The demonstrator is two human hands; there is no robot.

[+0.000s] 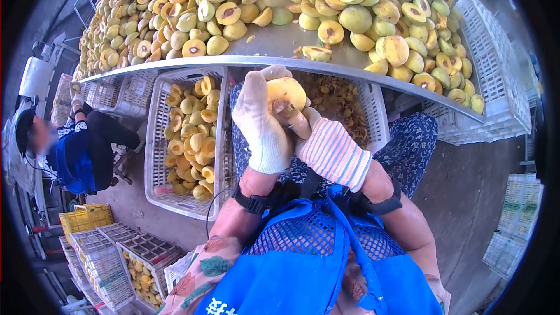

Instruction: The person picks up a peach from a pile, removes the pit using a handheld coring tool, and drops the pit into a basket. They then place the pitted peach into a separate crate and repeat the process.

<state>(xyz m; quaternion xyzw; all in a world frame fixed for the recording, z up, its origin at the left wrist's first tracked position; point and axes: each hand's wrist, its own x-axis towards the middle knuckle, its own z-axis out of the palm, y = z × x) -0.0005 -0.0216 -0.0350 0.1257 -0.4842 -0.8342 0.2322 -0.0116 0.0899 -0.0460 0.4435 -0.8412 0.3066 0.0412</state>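
Note:
My left hand point(261, 118), in a white knit glove, is closed round a yellow peach half point(288, 91) in front of my lap. My right hand point(328, 147), in a glove with coloured stripes, is closed just below the fruit. A short tan piece point(300, 126) runs from its fingers to a brown part at the peach's lower side; I cannot tell whether it is a tool handle or a bare thumb. Past my hands, a metal table point(280, 60) bears many halved peaches point(228, 14), several with brown pits.
Left of my legs, a white crate point(153, 166) holds pitted peach halves point(195, 131). Another crate point(379, 118) beneath the table edge contains brown scraps point(335, 102). A person point(73, 151) sits at far left. Stacked crates point(487, 76) stand right; a yellow crate point(87, 217) is lower left.

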